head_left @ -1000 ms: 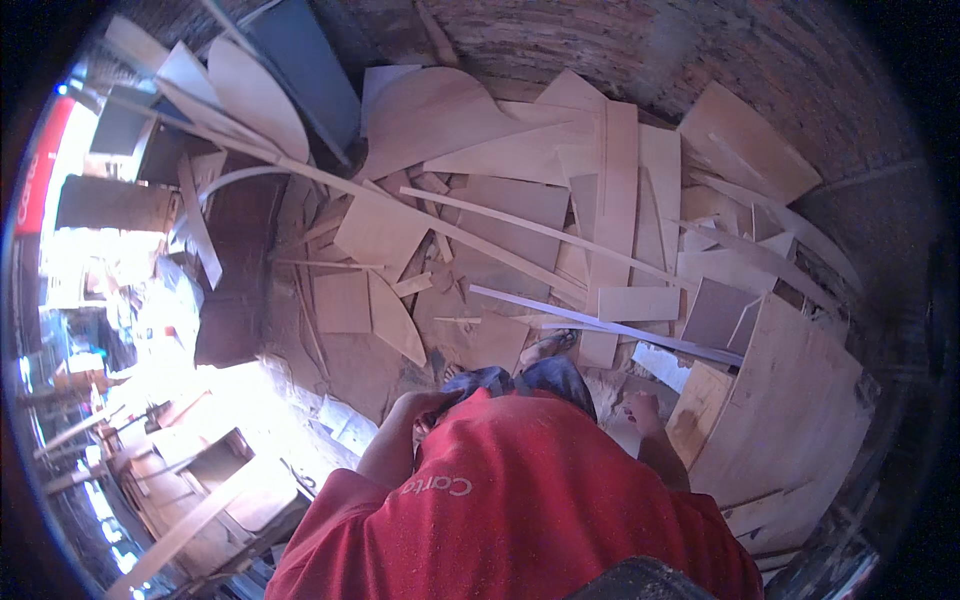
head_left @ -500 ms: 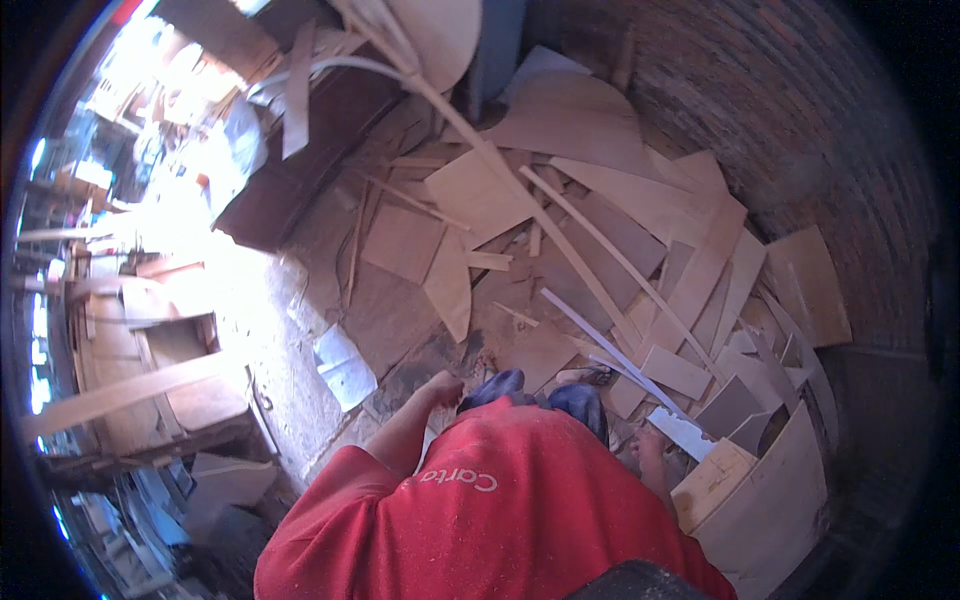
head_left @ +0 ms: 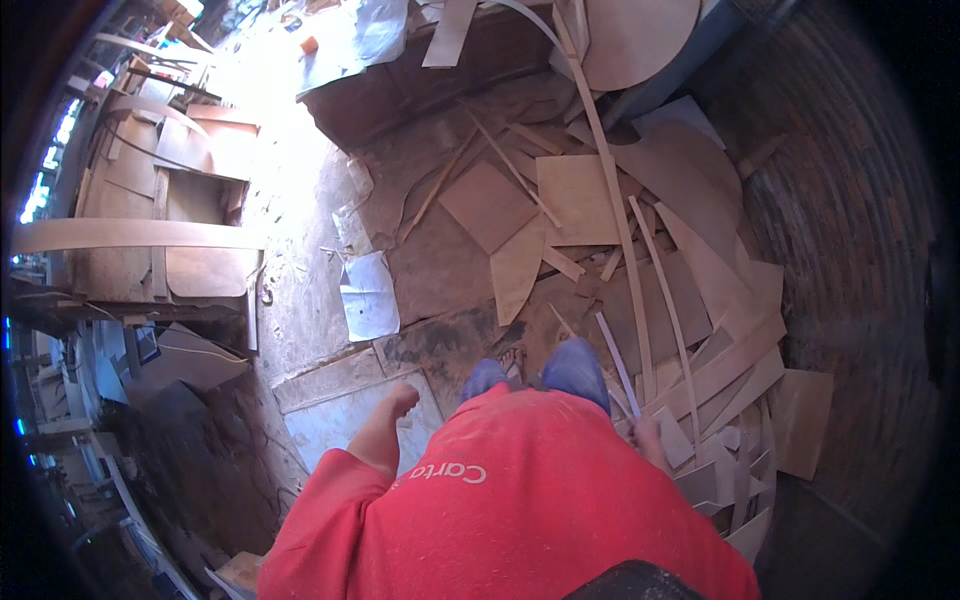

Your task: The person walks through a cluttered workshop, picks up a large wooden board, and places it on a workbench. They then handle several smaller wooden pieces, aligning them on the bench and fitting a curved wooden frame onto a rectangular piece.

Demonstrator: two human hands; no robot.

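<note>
My left hand (head_left: 403,398) hangs at my left side above a pale sheet (head_left: 320,422) on the floor, its fingers curled in with nothing seen in them. Low on my right side is my right hand (head_left: 646,430), beside the lower end of a thin whitish strip (head_left: 618,355) and a small pale board (head_left: 676,437). The fingers of that hand are small and blurred, so a grip cannot be made out. Ahead of my feet lie a square brown panel (head_left: 488,207), a lighter square panel (head_left: 578,200) and a pointed offcut (head_left: 517,272).
A long thin wood strip (head_left: 612,190) slants over the offcuts at the right, by a brick wall (head_left: 850,220). A dark brown cabinet-like piece (head_left: 420,92) stands ahead. White paper (head_left: 369,297) lies on the floor. Stacked wood (head_left: 120,240) fills the left.
The view has turned left, so the offcuts, paper and brown piece sit further right. My left hand has swung out from my body. My legs have shifted on the floor.
</note>
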